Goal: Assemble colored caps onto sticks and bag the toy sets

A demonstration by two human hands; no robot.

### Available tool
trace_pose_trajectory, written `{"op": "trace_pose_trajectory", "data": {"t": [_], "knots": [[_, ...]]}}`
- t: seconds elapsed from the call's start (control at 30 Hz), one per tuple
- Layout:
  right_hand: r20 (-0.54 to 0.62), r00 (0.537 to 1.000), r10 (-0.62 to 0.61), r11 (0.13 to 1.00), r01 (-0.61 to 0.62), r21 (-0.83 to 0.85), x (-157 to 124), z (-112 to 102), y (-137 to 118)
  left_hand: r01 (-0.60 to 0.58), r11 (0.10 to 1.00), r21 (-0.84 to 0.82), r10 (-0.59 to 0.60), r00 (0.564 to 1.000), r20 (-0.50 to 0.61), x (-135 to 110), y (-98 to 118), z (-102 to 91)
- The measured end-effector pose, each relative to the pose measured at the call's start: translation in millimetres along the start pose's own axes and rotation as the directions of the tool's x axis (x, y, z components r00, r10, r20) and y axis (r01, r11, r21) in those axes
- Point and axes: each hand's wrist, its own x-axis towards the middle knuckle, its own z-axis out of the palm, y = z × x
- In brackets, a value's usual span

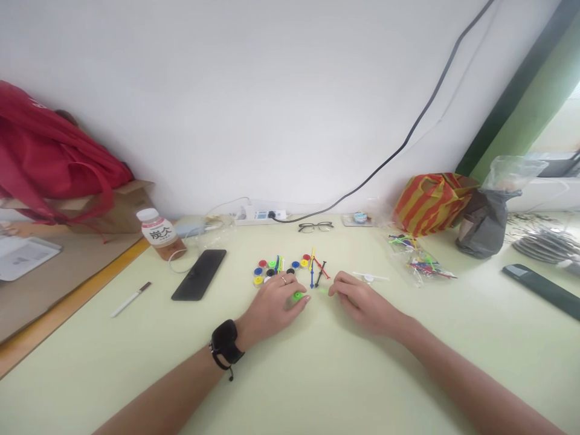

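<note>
My left hand (270, 305), with a ring and a black wristband, pinches a small bright green plastic disc (297, 296) between thumb and fingers. Close by on the right, my right hand (362, 302) has its fingers closed on a thin green plastic stick (323, 292), which points toward the disc; the two pieces are apart. Just beyond the hands lie several coloured discs, such as a yellow disc (258, 280) and a red disc (307, 257). Among them are thin arrow-like sticks, including a blue stick (312, 277) and a black stick (321, 275). A white disc-and-stick piece (369, 278) rests behind my right hand.
A black phone (199, 275), a bottle (159, 234) and a white pen-like stick (131, 299) are on the left. Glasses (316, 227) and a power strip (260, 214) sit near the wall. To the right are a clear bag of plastic parts (419, 260) and a striped bag (430, 202).
</note>
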Motion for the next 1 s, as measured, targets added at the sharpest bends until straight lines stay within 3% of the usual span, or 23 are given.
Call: {"op": "trace_pose_trajectory", "data": {"t": [0.13,0.3,0.47,0.67,0.83,1.0], "knots": [[0.02,0.998,0.066,0.997,-0.066,-0.031,0,1,2,-0.036,0.999,0.011,0.035,0.992,0.125,-1,3,-2.7],[0.025,0.994,0.104,0.995,-0.104,0.006,3,2,-2,-0.102,0.992,0.074,0.086,0.978,0.192,-1,7,-0.8],[0.031,0.998,0.058,0.998,-0.059,0.03,4,5,1,-0.069,0.985,0.161,0.059,0.996,0.064,3,3,-1.2],[0.076,0.997,-0.004,0.999,0.007,-0.034,2,4,-2,0.008,0.963,0.271,0.006,0.999,-0.05,8,-2,-16.1],[0.113,0.993,0.036,0.998,-0.03,-0.052,0,3,-12,0.031,0.974,0.226,-0.032,1.0,0.001,5,3,-18.6],[0.121,0.989,0.082,0.997,-0.081,-0.016,0,1,-13,-0.038,0.997,0.07,0.031,0.996,0.087,2,10,-22.1]]}}
